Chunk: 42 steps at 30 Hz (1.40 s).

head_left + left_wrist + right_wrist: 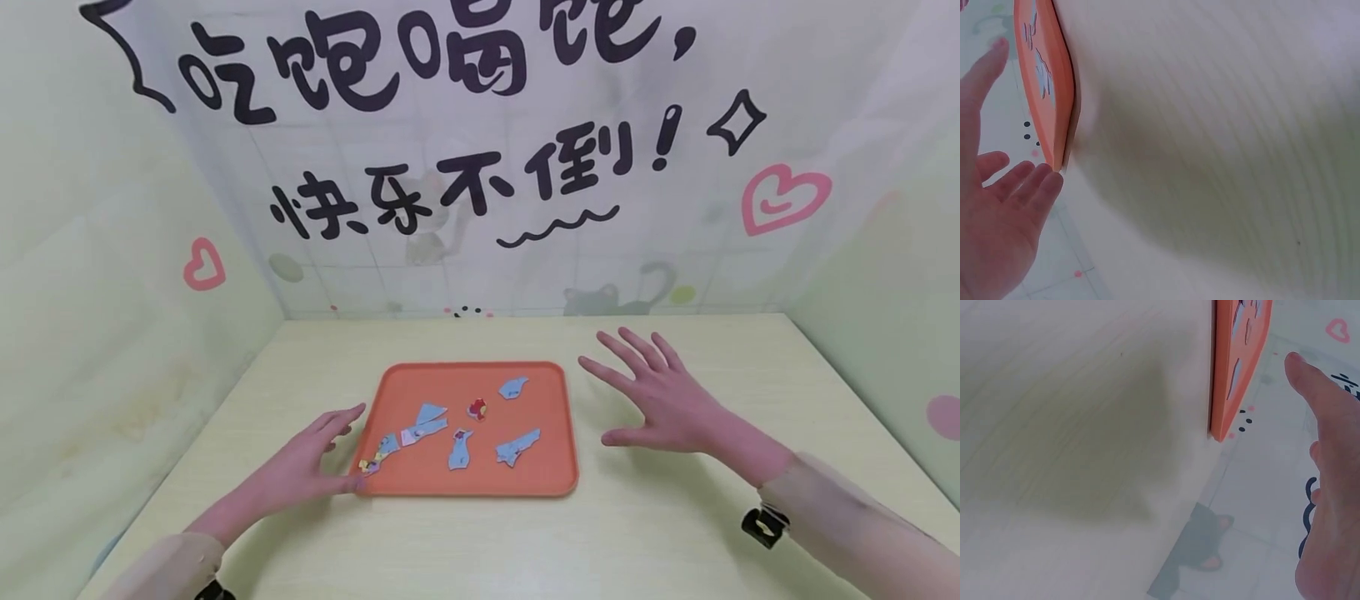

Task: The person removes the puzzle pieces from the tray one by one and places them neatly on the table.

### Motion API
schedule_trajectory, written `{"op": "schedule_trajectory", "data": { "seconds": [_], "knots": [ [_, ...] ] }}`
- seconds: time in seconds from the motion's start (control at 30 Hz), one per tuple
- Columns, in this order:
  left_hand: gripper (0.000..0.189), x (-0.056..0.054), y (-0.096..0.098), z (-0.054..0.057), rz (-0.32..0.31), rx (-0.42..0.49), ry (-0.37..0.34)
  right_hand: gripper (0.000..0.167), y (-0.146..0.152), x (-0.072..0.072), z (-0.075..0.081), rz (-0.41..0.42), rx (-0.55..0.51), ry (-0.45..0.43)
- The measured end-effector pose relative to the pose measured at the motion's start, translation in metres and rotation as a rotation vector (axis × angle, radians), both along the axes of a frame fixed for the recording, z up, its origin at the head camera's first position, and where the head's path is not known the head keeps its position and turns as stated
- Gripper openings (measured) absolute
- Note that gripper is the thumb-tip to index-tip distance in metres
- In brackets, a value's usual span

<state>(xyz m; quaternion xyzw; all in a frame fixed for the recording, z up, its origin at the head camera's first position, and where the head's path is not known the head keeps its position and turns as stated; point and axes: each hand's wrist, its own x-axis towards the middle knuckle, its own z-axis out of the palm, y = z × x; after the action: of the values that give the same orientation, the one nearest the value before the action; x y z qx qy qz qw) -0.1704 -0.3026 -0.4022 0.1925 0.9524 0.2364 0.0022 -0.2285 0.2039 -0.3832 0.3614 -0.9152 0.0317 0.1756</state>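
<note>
An orange-red tray (427, 383) lies on the table, holding several flat, irregular light-blue pieces with printed bits of picture. On its left side a row of pieces (431, 427) runs down to a yellow-and-pink piece (367, 467) near the corner. A small red piece (477, 408) sits mid-tray, and a light-blue piece (517, 447) lies to the right. My left hand (307, 462) is at the tray's left edge, thumb overlapping the lower-left corner, fingers extended. My right hand (670, 402) hovers over the table to the tray's right, fingers spread, holding nothing.
The pale wooden table (480, 550) surrounds the tray. Behind it stands a white backdrop (480, 275) with black lettering, and pale green panels close off both sides. A dark band with a clasp (765, 527) is on the right sleeve.
</note>
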Motion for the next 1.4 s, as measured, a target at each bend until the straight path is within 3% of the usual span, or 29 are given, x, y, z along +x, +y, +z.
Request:
{"op": "schedule_trajectory", "data": {
  "seconds": [0.47, 0.7, 0.83, 1.1, 1.4],
  "knots": [
    [0.093, -0.002, -0.010, -0.012, -0.002, 0.322, -0.233, 0.093, -0.045, -0.007, -0.006, 0.174, -0.023, -0.006],
    [0.090, -0.007, -0.014, -0.019, -0.035, 0.381, -0.320, 0.088, -0.067, -0.012, -0.002, 0.229, -0.049, -0.133],
    [0.090, -0.011, -0.017, -0.023, -0.030, 0.433, -0.393, 0.085, -0.075, -0.015, -0.004, 0.274, -0.076, -0.205],
    [0.081, -0.013, -0.024, -0.034, -0.005, 0.492, -0.474, 0.077, -0.089, -0.022, -0.013, 0.349, -0.116, -0.341],
    [0.075, -0.015, -0.027, -0.038, -0.005, 0.512, -0.485, 0.069, -0.104, -0.029, -0.021, 0.379, -0.129, -0.396]
  ]
}}
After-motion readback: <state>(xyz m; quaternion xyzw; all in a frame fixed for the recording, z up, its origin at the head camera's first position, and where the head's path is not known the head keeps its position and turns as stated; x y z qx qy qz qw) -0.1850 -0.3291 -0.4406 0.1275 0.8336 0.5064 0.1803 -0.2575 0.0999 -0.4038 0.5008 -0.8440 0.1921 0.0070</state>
